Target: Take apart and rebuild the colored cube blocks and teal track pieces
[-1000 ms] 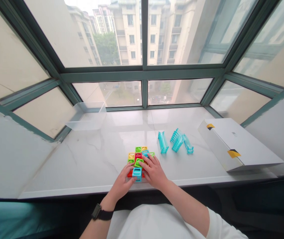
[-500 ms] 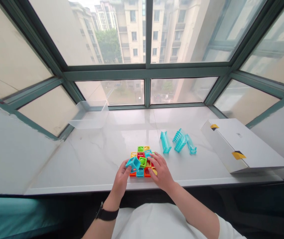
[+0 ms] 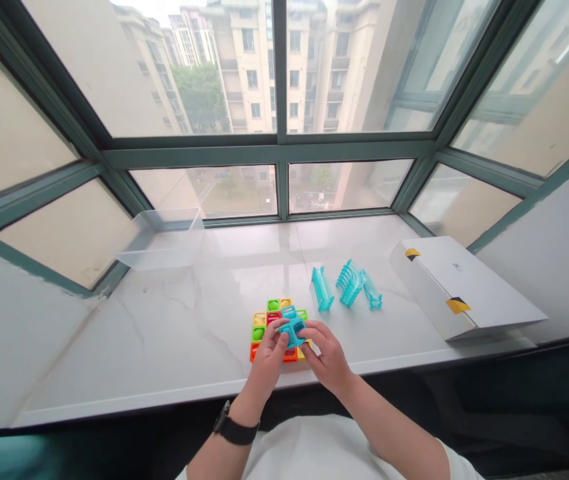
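Observation:
Both hands grip a blue hollow toy cube block (image 3: 292, 332) between them, above a group of coloured blocks. My left hand (image 3: 268, 357) pinches its left side with thumb and fingers. On its right side, the thumb and fingers of my right hand (image 3: 328, 353) close round the block. Beneath and behind lie several green, yellow, red, orange and blue blocks (image 3: 259, 319) set close together on the white sill. My hands and the held block hide part of that group.
Several clear turquoise plastic track pieces (image 3: 350, 283) lie right of the blocks. A white box (image 3: 469, 287) with yellow-black tabs stands at the right. A clear plastic bin (image 3: 162, 243) sits at the back left by the window frame (image 3: 281, 157). The sill's front edge (image 3: 154, 398) runs near my wrists.
My left hand has brought the blue block right, over the group. My right hand has lifted off the group and now grips that block too. The view has shifted slightly.

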A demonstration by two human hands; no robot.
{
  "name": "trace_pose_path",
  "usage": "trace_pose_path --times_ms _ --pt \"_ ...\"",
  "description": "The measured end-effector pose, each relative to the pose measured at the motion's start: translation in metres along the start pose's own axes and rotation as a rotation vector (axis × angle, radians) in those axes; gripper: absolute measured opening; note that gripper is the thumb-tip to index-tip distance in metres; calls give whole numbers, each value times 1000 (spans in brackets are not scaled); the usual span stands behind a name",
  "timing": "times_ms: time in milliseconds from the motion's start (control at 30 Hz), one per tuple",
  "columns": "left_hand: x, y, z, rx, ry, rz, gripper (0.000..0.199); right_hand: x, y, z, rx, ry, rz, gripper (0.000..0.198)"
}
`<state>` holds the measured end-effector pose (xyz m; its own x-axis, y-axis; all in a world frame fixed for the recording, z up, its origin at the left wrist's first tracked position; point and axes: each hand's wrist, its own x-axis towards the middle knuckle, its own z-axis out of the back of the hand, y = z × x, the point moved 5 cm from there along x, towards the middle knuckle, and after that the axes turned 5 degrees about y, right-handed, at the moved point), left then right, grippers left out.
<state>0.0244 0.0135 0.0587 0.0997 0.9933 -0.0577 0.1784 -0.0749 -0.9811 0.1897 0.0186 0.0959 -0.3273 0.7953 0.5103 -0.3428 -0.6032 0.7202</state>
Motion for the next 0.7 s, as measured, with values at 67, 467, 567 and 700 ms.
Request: trace_pose_path --times_ms 67,467,567,700 --pt "0 3 -3 -38 -26 25 58 -2 -5 4 -21 -29 -3 15" --pt "3 2 -25 -45 15 100 43 -14 -12 12 -27 -137 -118 71" --pt "4 1 -32 -10 58 80 44 -14 -10 16 -28 -116 -134 68" --pt "6 6 -34 59 93 121 47 -16 -13 20 -3 -126 -172 63"
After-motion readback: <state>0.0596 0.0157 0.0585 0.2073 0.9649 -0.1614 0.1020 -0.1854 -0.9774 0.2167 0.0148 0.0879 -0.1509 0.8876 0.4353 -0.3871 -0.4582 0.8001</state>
